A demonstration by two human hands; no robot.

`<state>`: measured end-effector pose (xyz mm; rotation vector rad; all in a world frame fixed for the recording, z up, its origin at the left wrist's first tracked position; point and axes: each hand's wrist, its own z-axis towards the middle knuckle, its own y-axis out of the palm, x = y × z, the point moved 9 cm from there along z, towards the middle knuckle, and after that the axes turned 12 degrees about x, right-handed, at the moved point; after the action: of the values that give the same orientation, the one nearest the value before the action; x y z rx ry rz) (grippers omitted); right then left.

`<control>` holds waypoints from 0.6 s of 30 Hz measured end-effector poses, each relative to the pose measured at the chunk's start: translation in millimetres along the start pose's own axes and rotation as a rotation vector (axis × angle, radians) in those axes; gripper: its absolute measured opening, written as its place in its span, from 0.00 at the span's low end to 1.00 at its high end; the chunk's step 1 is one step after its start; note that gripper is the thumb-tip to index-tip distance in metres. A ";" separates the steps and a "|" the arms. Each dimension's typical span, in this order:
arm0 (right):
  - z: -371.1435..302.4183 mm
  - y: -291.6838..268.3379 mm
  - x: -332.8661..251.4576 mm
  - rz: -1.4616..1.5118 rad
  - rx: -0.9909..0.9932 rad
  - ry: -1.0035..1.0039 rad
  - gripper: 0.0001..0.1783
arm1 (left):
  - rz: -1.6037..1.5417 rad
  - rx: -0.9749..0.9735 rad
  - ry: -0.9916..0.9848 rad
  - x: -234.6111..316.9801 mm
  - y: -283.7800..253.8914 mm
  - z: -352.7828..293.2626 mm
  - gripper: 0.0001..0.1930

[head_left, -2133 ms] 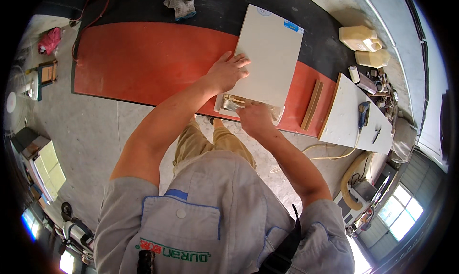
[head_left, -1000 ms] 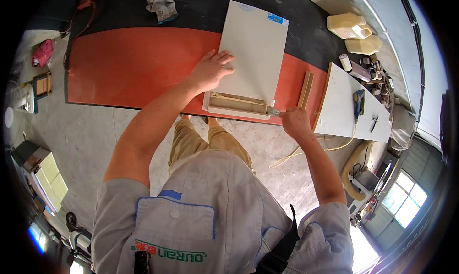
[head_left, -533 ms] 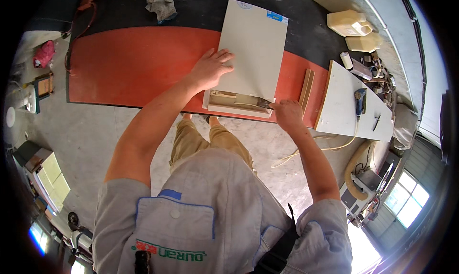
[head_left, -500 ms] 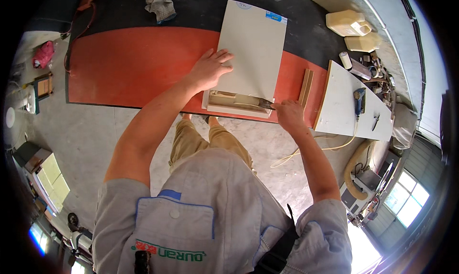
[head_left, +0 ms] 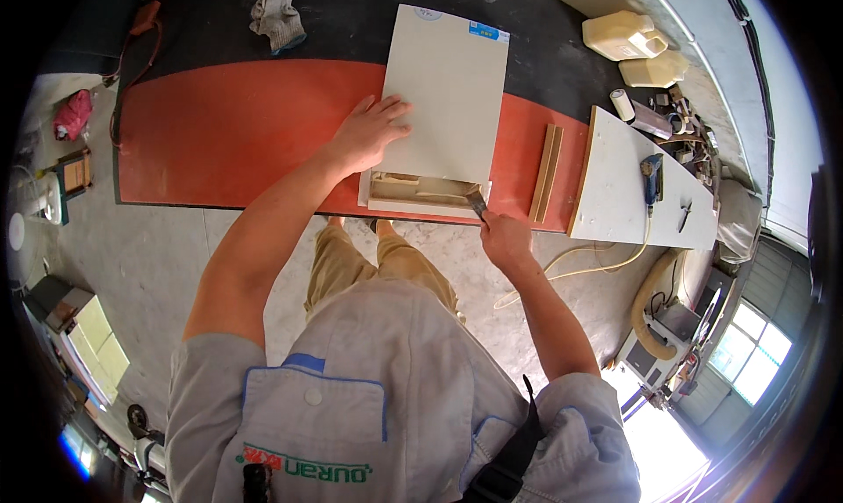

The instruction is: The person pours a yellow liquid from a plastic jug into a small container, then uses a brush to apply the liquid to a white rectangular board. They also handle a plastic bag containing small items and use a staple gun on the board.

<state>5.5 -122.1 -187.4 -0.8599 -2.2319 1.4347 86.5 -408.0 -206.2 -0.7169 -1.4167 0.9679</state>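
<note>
A pale flat panel [head_left: 446, 90] with a blue label at its far end lies on the red worktop, over a shallow light-coloured frame or box [head_left: 421, 209]. The near end of that frame stays uncovered, and its tan inside shows. My left hand [head_left: 371, 134] rests on the panel's left edge, fingers spread. At the near right corner of the frame, my right hand [head_left: 507, 239] is closed round a putty knife [head_left: 476, 202]. Its blade points away from me, against the corner by the panel's edge. Whether the blade reaches inside the frame I cannot tell.
To the right lie wooden strips [head_left: 546, 173] and a white board [head_left: 645, 187] bearing a blue power tool [head_left: 651, 178] with a trailing cord. Yellowish jugs [head_left: 625, 36] stand at the far right. A grey glove [head_left: 277, 15] lies on the black far strip.
My right hand has come nearer to me, and the putty knife has swung from lying sideways along the opening to pointing away at its right corner. My left hand stays on the panel.
</note>
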 end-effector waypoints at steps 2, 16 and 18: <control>0.5 -8.0 -3.7 0.050 -0.007 0.053 0.13 | 0.009 -0.002 0.001 -0.9 1.1 -0.8 0.30; 1.8 -13.8 -19.7 0.179 -0.178 0.145 0.14 | -0.046 0.000 -0.013 -1.5 -0.3 -2.8 0.30; 7.1 -34.6 -40.1 0.237 -0.183 0.125 0.14 | -0.050 0.017 -0.018 -3.3 -1.2 -4.5 0.30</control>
<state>21.2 -163.8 -157.9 -1.2754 -2.2517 1.2455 91.4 -410.9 -207.0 -0.6590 -1.4342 0.9482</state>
